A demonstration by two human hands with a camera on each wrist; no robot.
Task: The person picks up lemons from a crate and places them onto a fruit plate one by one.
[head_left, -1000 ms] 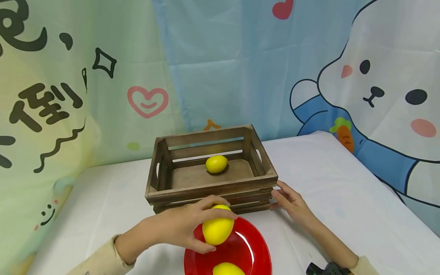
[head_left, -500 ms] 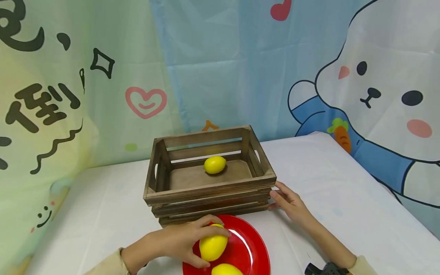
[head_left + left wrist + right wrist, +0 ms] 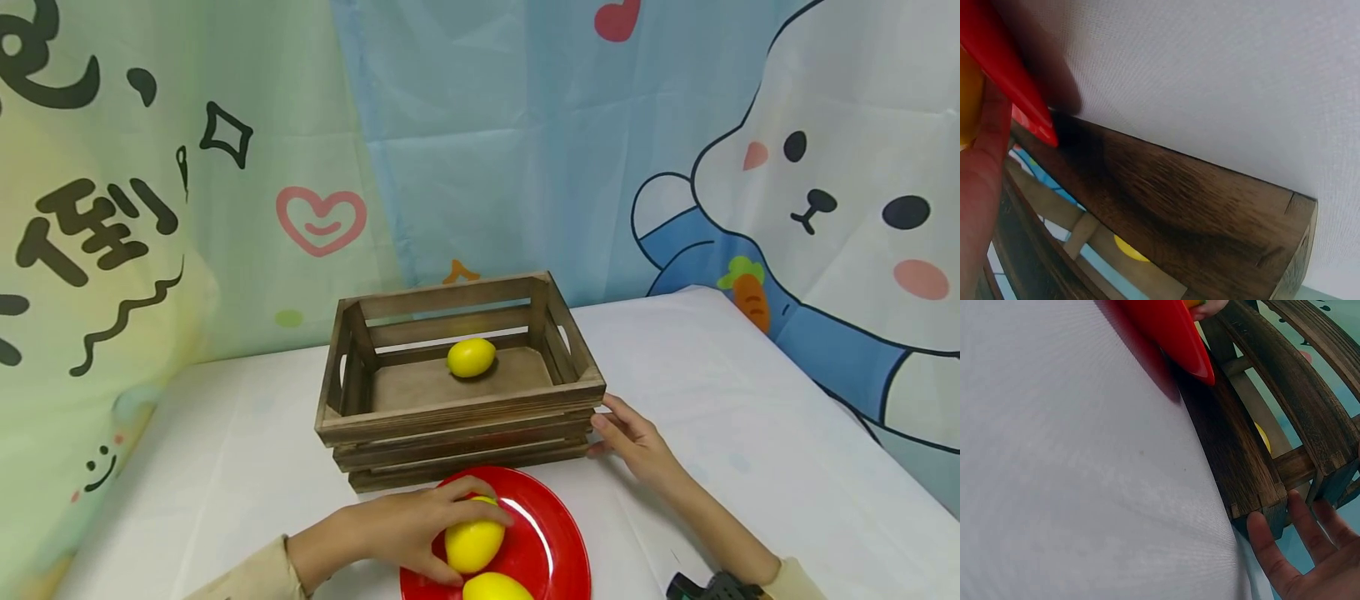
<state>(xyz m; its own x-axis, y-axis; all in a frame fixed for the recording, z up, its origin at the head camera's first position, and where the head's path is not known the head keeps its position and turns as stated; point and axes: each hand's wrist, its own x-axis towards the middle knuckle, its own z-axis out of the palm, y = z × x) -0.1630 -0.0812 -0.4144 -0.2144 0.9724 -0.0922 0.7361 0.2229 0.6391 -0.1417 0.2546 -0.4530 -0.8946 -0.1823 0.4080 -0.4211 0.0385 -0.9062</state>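
My left hand [image 3: 416, 528] grips a yellow lemon [image 3: 476, 546] between thumb and fingers, low over the red plate [image 3: 564, 533]. Close in front of it, a second lemon [image 3: 497, 587] lies on the plate, cut off by the bottom of the head view. A third lemon [image 3: 472, 357] lies on the floor of the brown wooden crate [image 3: 465, 433] behind the plate. At the crate's right front corner is my right hand [image 3: 637, 446]. Its fingers [image 3: 1263, 534] stretch out against the corner in the right wrist view. The left wrist view shows only part of the left hand.
A white cloth [image 3: 247, 450] covers the table under the crate and plate. Right behind the crate hangs a printed curtain [image 3: 480, 150]. At the bottom right, a black device [image 3: 712, 587] sits by the right wrist.
My left hand has come down toward the plate with the lemon, away from the crate's front. The right hand stays at the crate's corner.
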